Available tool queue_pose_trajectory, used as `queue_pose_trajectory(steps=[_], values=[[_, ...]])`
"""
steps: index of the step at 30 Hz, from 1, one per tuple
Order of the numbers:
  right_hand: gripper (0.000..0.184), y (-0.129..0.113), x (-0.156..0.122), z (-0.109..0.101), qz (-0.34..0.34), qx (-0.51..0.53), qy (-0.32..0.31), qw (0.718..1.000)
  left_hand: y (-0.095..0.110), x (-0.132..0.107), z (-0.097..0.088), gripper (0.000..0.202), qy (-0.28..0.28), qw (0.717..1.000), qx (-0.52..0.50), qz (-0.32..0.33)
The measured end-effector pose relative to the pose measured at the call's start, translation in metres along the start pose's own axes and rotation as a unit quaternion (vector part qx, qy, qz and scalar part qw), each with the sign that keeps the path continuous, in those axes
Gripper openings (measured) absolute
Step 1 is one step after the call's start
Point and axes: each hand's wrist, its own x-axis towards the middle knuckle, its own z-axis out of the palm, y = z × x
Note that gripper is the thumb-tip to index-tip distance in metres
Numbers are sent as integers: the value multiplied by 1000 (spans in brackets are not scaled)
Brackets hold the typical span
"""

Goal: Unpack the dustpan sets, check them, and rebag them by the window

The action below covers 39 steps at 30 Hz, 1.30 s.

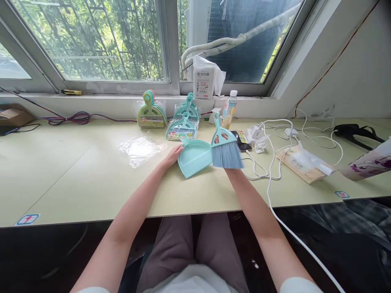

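A light-teal dustpan is in my left hand, whose fingers are closed on its left side near the handle. My right hand grips a small matching hand brush from behind; bits of the fingers show through the openings in its teal head, and the rest is hidden. The brush's grey-blue bristles point down and look slightly blurred. Brush and dustpan are side by side, overlapping at the dustpan's right edge. To the left of my left hand lies a crumpled clear plastic wrapper.
Wrapped green and teal dustpan sets stand along the back. A drink bottle, phone, white cables, tissue pack and cup are on the right. A tissue box sits on the sill.
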Motion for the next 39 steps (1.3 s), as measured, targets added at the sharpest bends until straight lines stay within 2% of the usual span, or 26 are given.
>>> queue_pose_trajectory(steps=[2,4,6,8,11,13,21,25,32,35,39], values=[[56,4,5,-17,-57,-83,111,989,-5,2,-12,27,31,998,50,-6],[48,13,10,-27,-85,-210,150,962,-9,2,-25,28,59,990,125,-8],[42,25,13,-30,-88,-337,136,928,-11,2,-38,24,84,974,212,5],[40,36,15,-28,-70,-417,88,902,-12,1,-48,23,98,951,293,13],[40,45,16,-24,-59,-483,32,873,-13,-1,-57,30,99,926,364,-9],[40,46,16,-22,-63,-496,15,866,-13,-1,-59,34,102,919,381,-22],[40,36,11,-10,6,-507,5,862,-4,-5,-55,31,177,886,427,-25],[37,36,11,-3,34,-469,-4,882,-6,-4,-56,30,159,879,449,-24],[34,44,17,-9,50,-406,-30,912,-8,-3,-55,32,131,880,456,-22],[26,43,17,-11,49,-393,-10,918,-7,-4,-50,32,126,875,468,-6],[22,33,16,-14,-3,-355,77,932,-4,-6,-44,33,118,871,477,-2]])
